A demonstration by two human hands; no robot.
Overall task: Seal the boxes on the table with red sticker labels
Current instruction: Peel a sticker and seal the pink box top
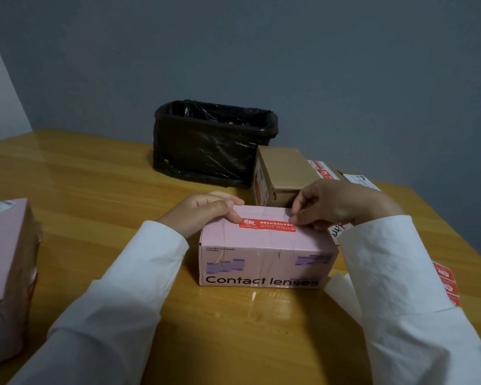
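Lying along the top of the pink contact-lens box (264,262) mid-table (95,173), the red sticker label (267,224) is pressed by the left hand's (206,211) curled thumb at one end and pinched by the right hand's (336,204) fingertips at the other.

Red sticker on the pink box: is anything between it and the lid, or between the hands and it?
Nothing visible. The red sticker lies on the pink box top; left hand touches its left end, right hand its right end.
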